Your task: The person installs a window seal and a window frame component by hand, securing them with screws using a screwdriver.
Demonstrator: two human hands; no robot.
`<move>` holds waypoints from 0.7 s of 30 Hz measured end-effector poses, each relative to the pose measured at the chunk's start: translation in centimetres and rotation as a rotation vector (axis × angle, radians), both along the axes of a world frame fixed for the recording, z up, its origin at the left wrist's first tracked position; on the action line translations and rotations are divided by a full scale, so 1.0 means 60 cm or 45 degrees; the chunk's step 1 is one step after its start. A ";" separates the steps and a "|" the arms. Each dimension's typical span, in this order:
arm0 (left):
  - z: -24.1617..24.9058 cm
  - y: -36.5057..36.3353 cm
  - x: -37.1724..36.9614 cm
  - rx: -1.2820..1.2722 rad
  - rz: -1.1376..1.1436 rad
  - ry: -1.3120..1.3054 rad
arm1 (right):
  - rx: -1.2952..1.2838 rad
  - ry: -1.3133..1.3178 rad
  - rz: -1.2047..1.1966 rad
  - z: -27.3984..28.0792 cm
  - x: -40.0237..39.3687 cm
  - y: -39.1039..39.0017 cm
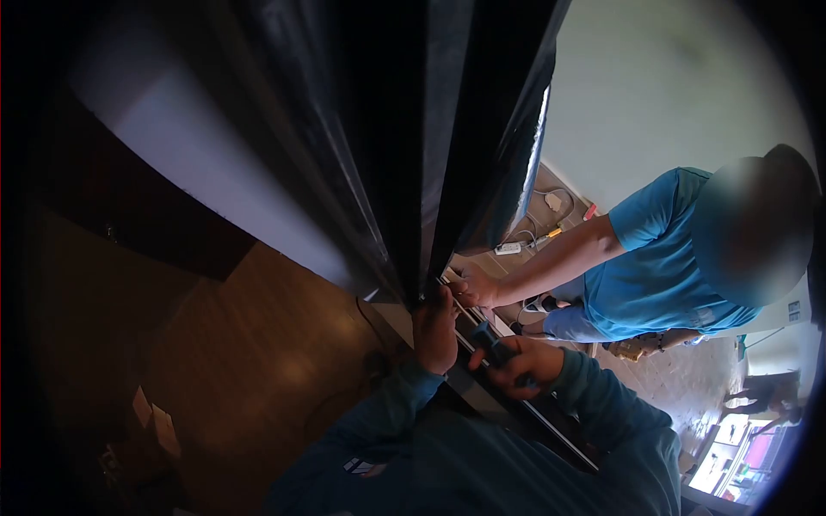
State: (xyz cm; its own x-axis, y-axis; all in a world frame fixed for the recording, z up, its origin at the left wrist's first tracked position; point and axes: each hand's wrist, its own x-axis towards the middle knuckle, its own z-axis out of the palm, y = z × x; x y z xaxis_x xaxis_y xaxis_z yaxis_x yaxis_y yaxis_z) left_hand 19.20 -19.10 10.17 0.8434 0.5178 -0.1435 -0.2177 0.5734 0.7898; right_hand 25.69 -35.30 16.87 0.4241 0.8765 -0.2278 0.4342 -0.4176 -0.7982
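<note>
My left hand (436, 334) is at the lower end of a tall dark frame (436, 155), fingers bent against its edge. To the right and lower, my right hand (527, 368) is wrapped round a dark blue hand tool (492, 342); its exact kind is not clear. The tool lies over a long dark rail with a bright metal edge (559, 434), which runs down to the right. A co-worker's hand (476, 288) rests on the frame just beyond my left hand.
A co-worker in a blue T-shirt (637, 284) leans in from the right. Behind the frame lie a white power strip (509, 248) and cables on the floor. Wooden floor (258, 361) spreads at the left. Another person (764, 396) stands far off at the right.
</note>
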 end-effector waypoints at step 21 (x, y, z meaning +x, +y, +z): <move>-0.061 0.040 0.029 -0.341 -0.226 -0.240 | 0.038 0.836 -0.038 -0.027 0.030 0.007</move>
